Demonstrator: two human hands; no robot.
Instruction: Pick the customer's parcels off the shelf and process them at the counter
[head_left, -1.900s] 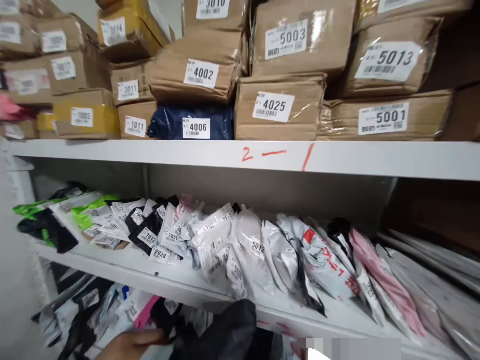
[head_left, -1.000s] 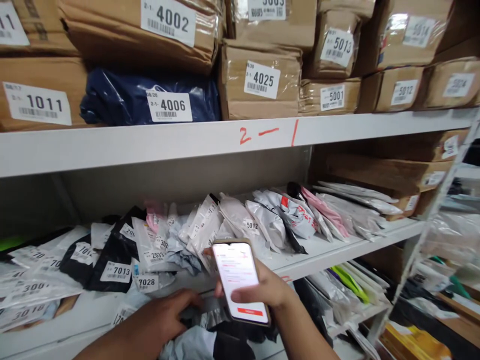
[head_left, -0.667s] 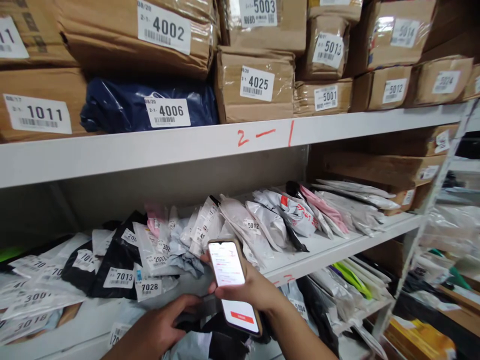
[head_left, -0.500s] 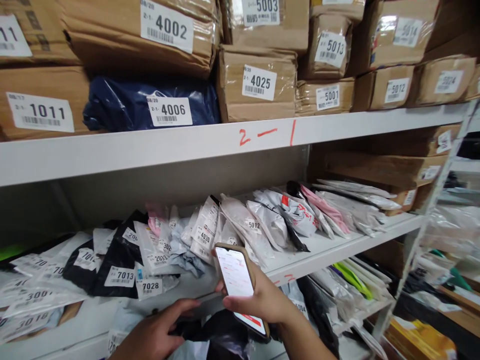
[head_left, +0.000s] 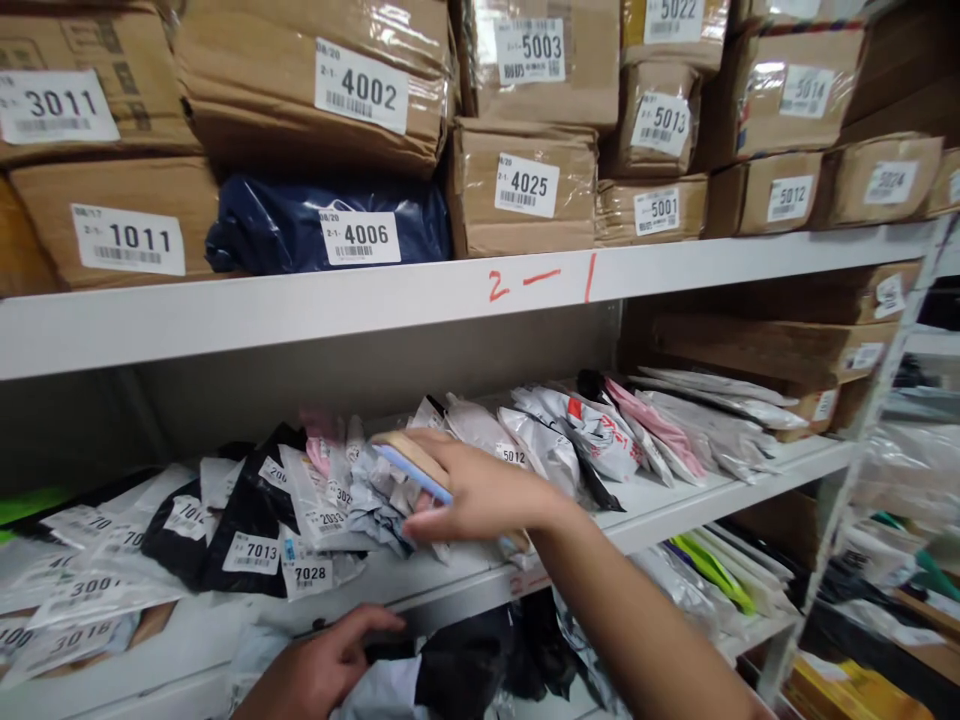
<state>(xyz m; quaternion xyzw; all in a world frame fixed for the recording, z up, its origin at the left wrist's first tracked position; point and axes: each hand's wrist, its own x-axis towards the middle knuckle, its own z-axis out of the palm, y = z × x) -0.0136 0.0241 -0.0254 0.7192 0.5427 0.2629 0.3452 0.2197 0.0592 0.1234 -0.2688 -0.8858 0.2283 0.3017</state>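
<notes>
The right hand (head_left: pixel 480 495) grips a phone (head_left: pixel 412 465), fingers wrapped around its edge, pressed among the poly mailers (head_left: pixel 330 500) on the middle shelf (head_left: pixel 675 505); labels at its 9 o'clock read 2033, 7013, 7028. At 6 o'clock the left hand (head_left: pixel 322 670) rests with fingers curled on a dark bag (head_left: pixel 465 665). At 12 o'clock, boxes read 4006, 4025, 4002; red marker says "2—1".

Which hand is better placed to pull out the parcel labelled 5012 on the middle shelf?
Likely the right hand: it holds the phone beside the 5012 parcel. The left hand rests on lower bags.
</notes>
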